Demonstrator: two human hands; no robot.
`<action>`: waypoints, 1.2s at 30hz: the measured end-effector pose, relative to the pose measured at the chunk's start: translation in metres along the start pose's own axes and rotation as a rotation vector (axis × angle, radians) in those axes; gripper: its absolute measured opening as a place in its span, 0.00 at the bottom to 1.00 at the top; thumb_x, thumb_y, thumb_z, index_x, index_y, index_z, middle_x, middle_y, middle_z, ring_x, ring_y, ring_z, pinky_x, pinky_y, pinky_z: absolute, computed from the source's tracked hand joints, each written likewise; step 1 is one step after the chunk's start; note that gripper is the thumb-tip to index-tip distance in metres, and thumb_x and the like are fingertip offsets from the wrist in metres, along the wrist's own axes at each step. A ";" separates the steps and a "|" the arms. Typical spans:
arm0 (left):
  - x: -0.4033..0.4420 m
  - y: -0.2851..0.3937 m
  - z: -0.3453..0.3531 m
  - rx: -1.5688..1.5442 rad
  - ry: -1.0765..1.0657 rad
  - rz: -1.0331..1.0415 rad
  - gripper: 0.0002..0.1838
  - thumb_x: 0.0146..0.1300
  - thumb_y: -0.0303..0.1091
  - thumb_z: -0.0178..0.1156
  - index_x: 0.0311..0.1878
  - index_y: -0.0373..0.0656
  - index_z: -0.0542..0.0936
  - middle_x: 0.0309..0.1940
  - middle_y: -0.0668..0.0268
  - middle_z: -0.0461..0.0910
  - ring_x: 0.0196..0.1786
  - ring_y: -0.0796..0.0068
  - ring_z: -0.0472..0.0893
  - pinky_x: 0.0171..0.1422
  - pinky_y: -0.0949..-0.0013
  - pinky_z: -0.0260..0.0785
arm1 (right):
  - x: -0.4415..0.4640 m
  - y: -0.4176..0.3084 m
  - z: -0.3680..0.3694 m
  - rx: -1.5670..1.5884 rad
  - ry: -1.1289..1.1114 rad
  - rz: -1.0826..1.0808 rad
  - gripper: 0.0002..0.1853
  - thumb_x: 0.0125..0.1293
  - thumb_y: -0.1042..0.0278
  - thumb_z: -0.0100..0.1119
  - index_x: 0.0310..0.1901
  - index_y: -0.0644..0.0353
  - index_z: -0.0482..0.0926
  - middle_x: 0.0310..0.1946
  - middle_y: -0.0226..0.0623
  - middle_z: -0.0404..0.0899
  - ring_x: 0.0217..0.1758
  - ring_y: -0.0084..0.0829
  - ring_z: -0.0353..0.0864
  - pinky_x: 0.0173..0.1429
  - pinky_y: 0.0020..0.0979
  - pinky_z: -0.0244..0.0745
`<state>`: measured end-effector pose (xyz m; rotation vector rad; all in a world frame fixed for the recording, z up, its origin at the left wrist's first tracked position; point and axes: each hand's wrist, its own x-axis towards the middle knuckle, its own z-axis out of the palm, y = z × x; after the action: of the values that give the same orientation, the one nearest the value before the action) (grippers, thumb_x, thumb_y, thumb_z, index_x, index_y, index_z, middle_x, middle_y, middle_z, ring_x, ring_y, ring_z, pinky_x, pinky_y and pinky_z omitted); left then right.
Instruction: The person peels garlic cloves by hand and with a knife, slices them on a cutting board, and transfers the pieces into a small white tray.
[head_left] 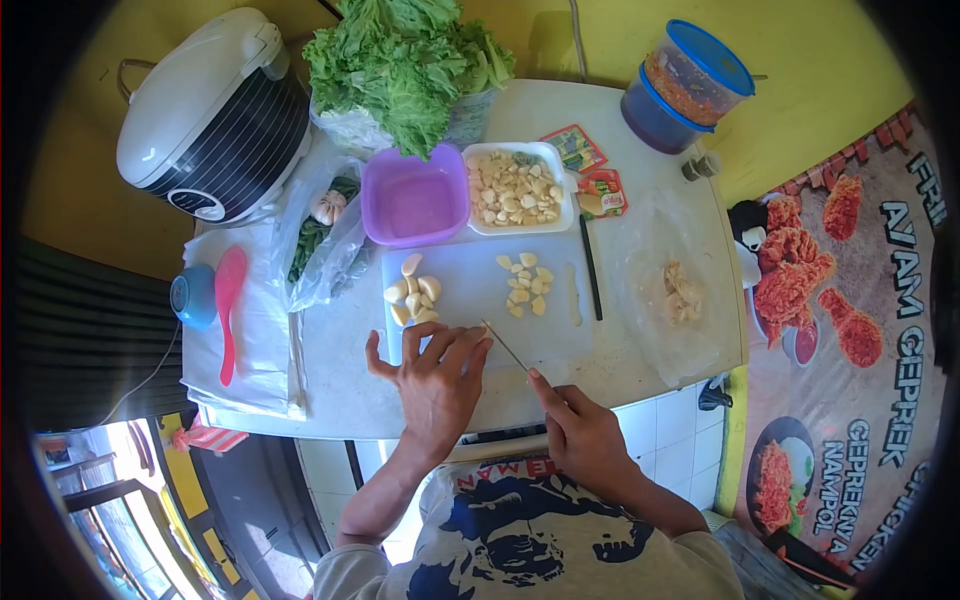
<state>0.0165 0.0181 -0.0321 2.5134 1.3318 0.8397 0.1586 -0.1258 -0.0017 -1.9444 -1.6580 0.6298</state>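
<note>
A white cutting board (470, 270) lies on the table, with a pile of whole peeled garlic cloves (412, 292) at its left and several cut pieces (525, 284) at its right. My right hand (580, 425) grips a knife (508, 347), its blade pointing up and left. The blade tip is beside the fingertips of my left hand (437, 385). Those fingers are bent down on the board's front part; whatever they press on is mostly hidden. Behind the board are an empty purple tub (415, 198) and a white foam tray (553, 220) full of garlic pieces.
A rice cooker (225, 115), lettuce (405, 70) and a plastic bag with garlic and greens (335, 235) stand left and back. A pink rice spoon (230, 300) lies left. At the right are sachets (600, 193), a black stick (591, 268), a bag of peelings (680, 295) and blue-lidded tubs (690, 85).
</note>
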 end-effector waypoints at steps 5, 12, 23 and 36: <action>0.000 -0.003 -0.001 -0.013 -0.020 0.004 0.06 0.56 0.37 0.77 0.37 0.54 0.90 0.33 0.80 0.87 0.54 0.78 0.78 0.79 0.42 0.35 | 0.004 0.001 0.003 -0.020 -0.004 -0.025 0.36 0.63 0.80 0.59 0.75 0.55 0.67 0.40 0.40 0.79 0.33 0.39 0.84 0.37 0.37 0.83; 0.000 -0.005 -0.002 -0.034 -0.017 0.028 0.05 0.57 0.37 0.77 0.35 0.54 0.89 0.33 0.81 0.87 0.54 0.77 0.78 0.79 0.41 0.35 | 0.015 0.005 0.006 -0.026 0.001 -0.065 0.37 0.61 0.82 0.59 0.74 0.57 0.68 0.39 0.39 0.79 0.31 0.38 0.83 0.35 0.38 0.82; 0.001 -0.005 -0.001 -0.019 0.030 0.069 0.05 0.56 0.34 0.76 0.34 0.57 0.89 0.33 0.84 0.86 0.51 0.78 0.78 0.75 0.36 0.39 | 0.016 0.017 -0.010 -0.020 0.064 0.035 0.32 0.67 0.83 0.56 0.72 0.51 0.72 0.38 0.43 0.81 0.31 0.42 0.85 0.35 0.38 0.82; 0.003 -0.002 0.005 -0.057 0.013 0.053 0.06 0.58 0.35 0.75 0.38 0.55 0.90 0.35 0.82 0.89 0.53 0.78 0.78 0.79 0.40 0.34 | 0.007 0.011 -0.005 -0.033 0.057 -0.044 0.33 0.64 0.80 0.60 0.73 0.51 0.72 0.39 0.38 0.81 0.27 0.37 0.83 0.32 0.36 0.81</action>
<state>0.0195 0.0220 -0.0363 2.5138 1.2315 0.8939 0.1711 -0.1204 -0.0045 -1.9252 -1.6814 0.5287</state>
